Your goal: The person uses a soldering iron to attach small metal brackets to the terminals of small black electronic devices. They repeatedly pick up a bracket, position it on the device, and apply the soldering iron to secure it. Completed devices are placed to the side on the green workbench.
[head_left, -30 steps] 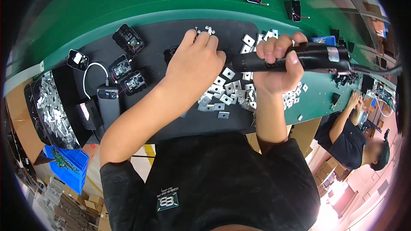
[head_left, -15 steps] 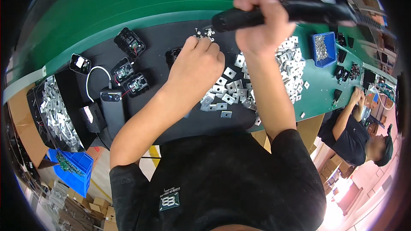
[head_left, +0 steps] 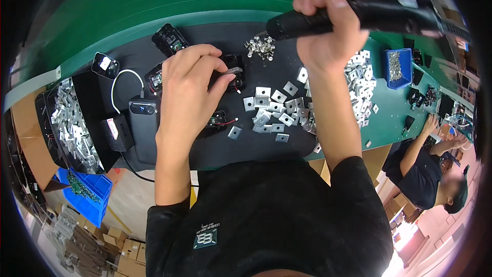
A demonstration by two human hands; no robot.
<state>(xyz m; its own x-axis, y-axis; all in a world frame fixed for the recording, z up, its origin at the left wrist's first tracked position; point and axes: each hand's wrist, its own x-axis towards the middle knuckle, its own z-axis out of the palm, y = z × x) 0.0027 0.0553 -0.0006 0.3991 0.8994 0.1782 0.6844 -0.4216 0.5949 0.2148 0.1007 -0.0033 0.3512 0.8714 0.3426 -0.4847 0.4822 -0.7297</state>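
Observation:
My left hand (head_left: 190,84) is over the dark mat, thumb and forefinger pinched on a small grey metal piece (head_left: 234,71), apparently a plate. Under and beside those fingertips lies an open black plastic housing (head_left: 239,83), partly hidden. A black electric screwdriver (head_left: 382,13) is gripped in my raised right hand (head_left: 330,28), its tip end pointing left above the mat. Near that tip sits a heap of silver screws (head_left: 260,47). Loose metal plates with a hole (head_left: 277,107) spread between my forearms. Another housing with a red wire (head_left: 218,119) is partly covered by my left wrist.
At the left are a black bin of metal parts (head_left: 72,123), a power bank (head_left: 143,109) with a white cable, and more housings (head_left: 169,40). To the right stands a blue tray of small parts (head_left: 398,69). A co-worker (head_left: 428,166) is at the far right.
My left hand has left the screw heap and moved left and nearer, to the black housing. The screwdriver remains in my right hand, held up. The whole view has shifted slightly.

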